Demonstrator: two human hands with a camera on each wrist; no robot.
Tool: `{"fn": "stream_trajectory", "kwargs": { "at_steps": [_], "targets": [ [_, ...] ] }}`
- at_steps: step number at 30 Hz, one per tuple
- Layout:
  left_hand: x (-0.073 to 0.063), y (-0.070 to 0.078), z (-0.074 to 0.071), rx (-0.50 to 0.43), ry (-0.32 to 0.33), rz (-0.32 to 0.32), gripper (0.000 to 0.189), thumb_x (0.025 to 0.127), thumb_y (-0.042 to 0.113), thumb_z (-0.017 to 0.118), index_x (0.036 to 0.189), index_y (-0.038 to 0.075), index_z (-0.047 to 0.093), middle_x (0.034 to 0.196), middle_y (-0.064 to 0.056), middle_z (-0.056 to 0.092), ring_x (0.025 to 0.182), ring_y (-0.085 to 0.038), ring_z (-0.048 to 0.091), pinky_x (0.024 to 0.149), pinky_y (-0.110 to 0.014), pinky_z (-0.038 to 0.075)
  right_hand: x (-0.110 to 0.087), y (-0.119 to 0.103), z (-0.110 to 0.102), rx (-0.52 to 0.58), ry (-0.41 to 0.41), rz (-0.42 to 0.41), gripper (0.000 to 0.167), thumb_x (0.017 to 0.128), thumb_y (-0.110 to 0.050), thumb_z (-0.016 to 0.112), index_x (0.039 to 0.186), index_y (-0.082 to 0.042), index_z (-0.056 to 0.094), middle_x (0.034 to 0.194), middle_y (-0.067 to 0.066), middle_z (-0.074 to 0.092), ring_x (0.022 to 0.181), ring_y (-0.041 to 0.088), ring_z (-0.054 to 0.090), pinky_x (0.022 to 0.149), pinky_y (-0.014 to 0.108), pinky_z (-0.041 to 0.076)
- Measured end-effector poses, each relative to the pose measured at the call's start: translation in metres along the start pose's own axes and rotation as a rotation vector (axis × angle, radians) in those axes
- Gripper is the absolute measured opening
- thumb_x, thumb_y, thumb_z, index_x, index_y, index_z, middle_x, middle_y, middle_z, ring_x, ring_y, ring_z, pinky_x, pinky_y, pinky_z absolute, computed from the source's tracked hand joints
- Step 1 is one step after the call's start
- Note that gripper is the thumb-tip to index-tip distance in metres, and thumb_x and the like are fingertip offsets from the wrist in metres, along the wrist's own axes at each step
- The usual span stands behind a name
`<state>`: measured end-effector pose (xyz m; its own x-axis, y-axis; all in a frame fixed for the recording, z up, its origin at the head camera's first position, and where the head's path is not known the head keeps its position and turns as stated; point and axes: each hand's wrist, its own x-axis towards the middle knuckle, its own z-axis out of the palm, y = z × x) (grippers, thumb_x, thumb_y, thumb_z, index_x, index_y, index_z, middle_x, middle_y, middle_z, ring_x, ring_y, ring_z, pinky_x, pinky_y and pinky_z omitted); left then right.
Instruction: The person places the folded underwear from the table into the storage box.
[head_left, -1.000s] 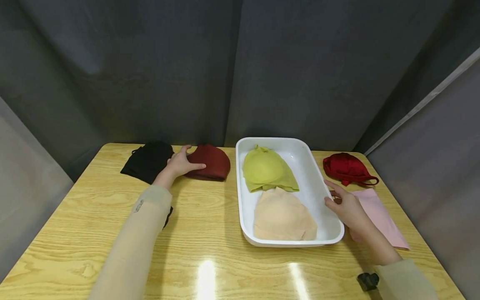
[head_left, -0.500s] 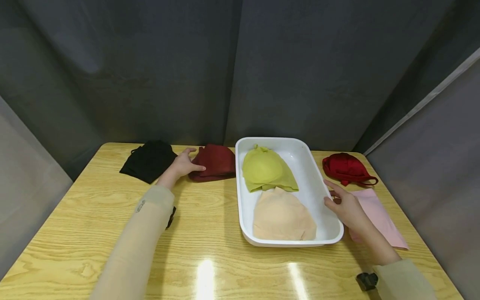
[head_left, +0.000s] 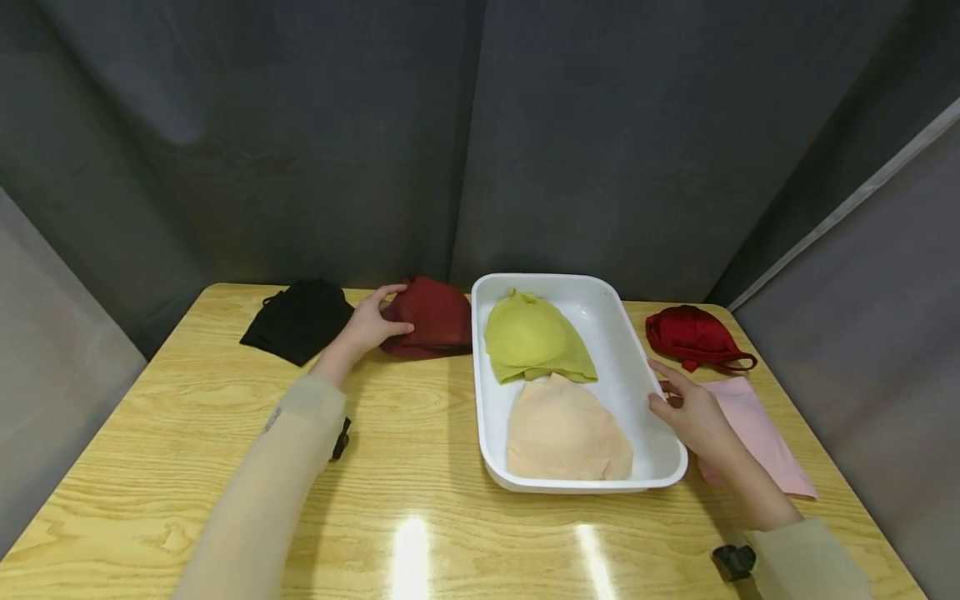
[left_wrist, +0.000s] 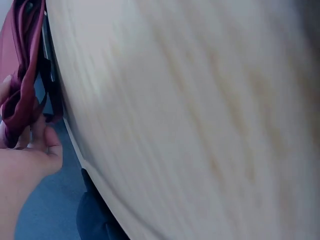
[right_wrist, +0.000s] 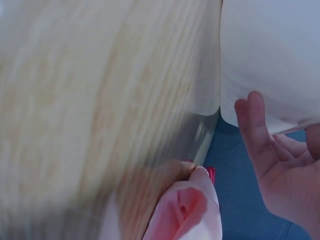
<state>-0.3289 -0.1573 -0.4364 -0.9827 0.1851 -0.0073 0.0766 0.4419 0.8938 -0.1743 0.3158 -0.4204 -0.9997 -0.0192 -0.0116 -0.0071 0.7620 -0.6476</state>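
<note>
In the head view my left hand (head_left: 369,323) pinches the left edge of a folded maroon bra (head_left: 433,321), whose right end meets the tray's left side. The left wrist view shows my fingers curled into the layered maroon bra (left_wrist: 22,75). At the right rim of a white plastic tray (head_left: 483,417), my right hand (head_left: 697,421) holds the edge; in the right wrist view two fingers lie along the tray's outer wall (right_wrist: 280,60). Inside the tray lie a yellow-green bra (head_left: 534,337) at the back and a beige bra (head_left: 567,433) in front.
A folded black bra (head_left: 300,321) lies left of my left hand. Right of the tray are a red bra (head_left: 693,335) with a strap loop and a pink folded cloth (head_left: 761,437). A dark curtain (head_left: 375,150) hangs behind the wooden table (head_left: 405,433).
The maroon bra has slid right toward the tray, and its back part has lifted slightly with my left hand. My right hand and the tray have stayed in place.
</note>
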Motion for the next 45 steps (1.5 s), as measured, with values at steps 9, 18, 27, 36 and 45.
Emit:
{"fn": "stream_trajectory", "kwargs": {
  "at_steps": [9,18,27,36,45],
  "targets": [
    [-0.008,0.013,0.005,-0.052,0.032,0.036,0.067,0.082,0.007,0.072,0.14,0.024,0.043,0.133,-0.016,0.049,0.118,-0.03,0.052,0.094,-0.045,0.046,0.0,-0.001,-0.001,0.014,0.001,0.001,0.059,0.094,-0.021,0.055,0.147,-0.008,0.032,0.122,0.03,0.054,0.098,0.035,0.058,0.077,0.038,0.054],
    [-0.019,0.024,0.005,0.013,0.069,0.072,0.054,0.084,0.007,0.07,0.133,0.024,0.052,0.138,-0.008,0.046,0.121,-0.028,0.046,0.097,-0.045,0.042,-0.001,-0.002,0.001,0.003,0.005,-0.015,0.058,0.095,-0.021,0.054,0.147,-0.007,0.032,0.122,0.031,0.054,0.102,0.039,0.058,0.08,0.044,0.054],
    [-0.031,0.033,0.0,0.047,0.022,0.02,0.053,0.085,0.011,0.07,0.133,0.023,0.052,0.143,-0.01,0.041,0.128,-0.03,0.04,0.096,-0.047,0.043,-0.001,-0.002,0.001,0.024,0.006,-0.001,0.058,0.094,-0.021,0.055,0.147,-0.008,0.033,0.122,0.03,0.054,0.1,0.036,0.058,0.08,0.042,0.054],
    [-0.045,0.047,-0.01,-0.019,0.033,-0.003,0.051,0.084,0.009,0.07,0.131,0.023,0.054,0.136,-0.01,0.046,0.113,-0.028,0.05,0.083,-0.037,0.048,-0.001,-0.002,0.0,0.05,0.006,0.022,0.058,0.094,-0.021,0.055,0.147,-0.011,0.032,0.124,0.029,0.053,0.099,0.035,0.057,0.079,0.04,0.054],
    [-0.061,0.063,-0.021,-0.105,0.055,-0.055,0.054,0.085,0.006,0.069,0.134,0.02,0.052,0.129,-0.012,0.049,0.11,-0.027,0.051,0.08,-0.031,0.049,-0.002,-0.002,0.0,0.024,0.011,-0.001,0.058,0.095,-0.02,0.054,0.147,-0.009,0.033,0.123,0.03,0.054,0.101,0.038,0.058,0.082,0.047,0.053]
  ]
}}
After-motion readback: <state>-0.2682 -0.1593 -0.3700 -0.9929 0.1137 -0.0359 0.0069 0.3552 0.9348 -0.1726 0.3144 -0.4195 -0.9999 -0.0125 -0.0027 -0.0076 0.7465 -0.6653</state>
